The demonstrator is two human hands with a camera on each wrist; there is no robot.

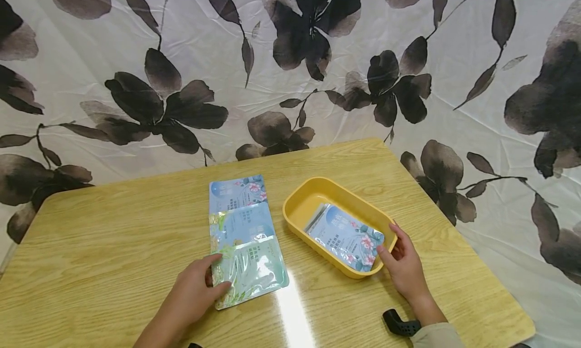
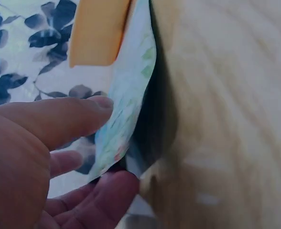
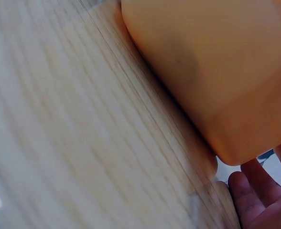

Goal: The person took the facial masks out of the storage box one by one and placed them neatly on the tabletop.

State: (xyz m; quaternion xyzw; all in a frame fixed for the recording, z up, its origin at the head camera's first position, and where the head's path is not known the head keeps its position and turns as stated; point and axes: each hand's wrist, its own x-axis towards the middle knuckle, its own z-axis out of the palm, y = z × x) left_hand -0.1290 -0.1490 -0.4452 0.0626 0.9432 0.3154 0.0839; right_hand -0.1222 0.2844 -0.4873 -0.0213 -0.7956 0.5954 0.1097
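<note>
Three pale blue flowered sachets lie overlapping in a row on the wooden table (image 1: 113, 247). My left hand (image 1: 217, 275) pinches the near left edge of the nearest sachet (image 1: 254, 270). In the left wrist view the thumb (image 2: 83, 114) lies on top of this sachet (image 2: 131, 90) and the fingers (image 2: 107, 191) are under it, with the edge lifted off the wood. A yellow tray (image 1: 317, 189) to the right holds one more sachet (image 1: 345, 234). My right hand (image 1: 390, 243) rests at the tray's near right corner, fingers relaxed, thumb by that sachet's corner. The right wrist view shows the tray wall (image 3: 217, 71) and my fingers (image 3: 257, 193) beside it.
A cloth with dark flowers (image 1: 290, 60) hangs behind and around the table. The table's right edge (image 1: 476, 257) runs close to my right hand. A black strap (image 1: 399, 324) sits on the right wrist. Bare wood lies left of the sachets.
</note>
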